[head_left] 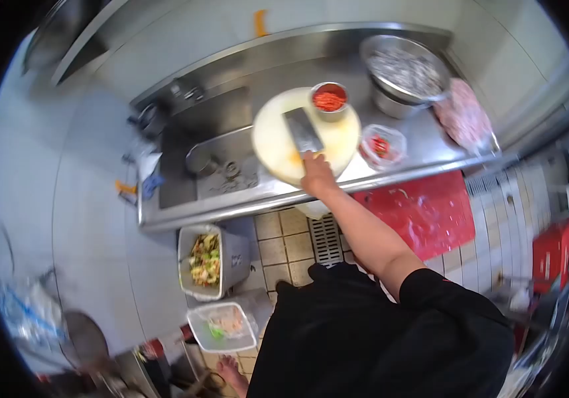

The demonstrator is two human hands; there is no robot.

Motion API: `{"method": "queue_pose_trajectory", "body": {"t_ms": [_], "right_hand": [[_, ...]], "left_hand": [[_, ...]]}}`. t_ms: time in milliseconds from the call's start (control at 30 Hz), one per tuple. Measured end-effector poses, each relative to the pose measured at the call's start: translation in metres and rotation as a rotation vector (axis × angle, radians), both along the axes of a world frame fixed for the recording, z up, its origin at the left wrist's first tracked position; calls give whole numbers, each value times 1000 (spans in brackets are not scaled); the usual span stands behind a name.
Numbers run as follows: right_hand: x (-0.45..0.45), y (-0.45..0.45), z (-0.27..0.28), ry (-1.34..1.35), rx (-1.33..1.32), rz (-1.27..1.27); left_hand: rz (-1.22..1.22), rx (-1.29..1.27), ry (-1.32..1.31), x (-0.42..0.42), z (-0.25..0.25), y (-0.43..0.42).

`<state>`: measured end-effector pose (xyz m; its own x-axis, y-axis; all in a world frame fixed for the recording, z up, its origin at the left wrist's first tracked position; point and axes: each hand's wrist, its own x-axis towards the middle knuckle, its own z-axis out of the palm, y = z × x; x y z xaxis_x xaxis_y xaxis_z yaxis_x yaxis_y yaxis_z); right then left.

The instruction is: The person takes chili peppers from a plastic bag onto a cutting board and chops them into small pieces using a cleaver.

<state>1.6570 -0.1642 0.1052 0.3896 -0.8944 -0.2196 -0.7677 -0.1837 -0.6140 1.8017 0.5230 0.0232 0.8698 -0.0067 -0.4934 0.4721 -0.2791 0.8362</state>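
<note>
My right hand (317, 174) is closed on the handle of a cleaver (304, 130), whose wide blade lies flat on a round white cutting board (272, 142). A metal container (339, 116) of chopped red pieces (329, 101) stands on the board's upper right part. To the right of the board is a clear plastic tub (397, 142) with some red pieces (380, 146). Low at the left, my left hand (229, 366) hangs just below a white bin, its fingers apart and nothing visible in them.
A steel sink (178, 169) lies left of the board. At the counter's right are a metal bowl (369, 50) and a bag of pink stuff (462, 116). Below stand a bin of food scraps (236, 262) and a white bin (230, 344). A red mat (430, 212) covers some floor.
</note>
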Motion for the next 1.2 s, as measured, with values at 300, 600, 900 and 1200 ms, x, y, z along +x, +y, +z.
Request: {"method": "queue_pose_trajectory", "body": {"t_ms": [300, 600, 900, 1200], "right_hand": [[-66, 33, 8, -76, -22, -56], [-69, 34, 5, 48, -290, -104], [-117, 139, -47, -119, -232, -843], [-127, 220, -92, -264, 48, -1488]], "left_hand": [[-814, 3, -517, 150, 72, -369], [-1634, -569, -367, 6, 186, -703], [-2389, -188, -756, -156, 60, -878], [-2484, 749, -1738, -178, 60, -920]]}}
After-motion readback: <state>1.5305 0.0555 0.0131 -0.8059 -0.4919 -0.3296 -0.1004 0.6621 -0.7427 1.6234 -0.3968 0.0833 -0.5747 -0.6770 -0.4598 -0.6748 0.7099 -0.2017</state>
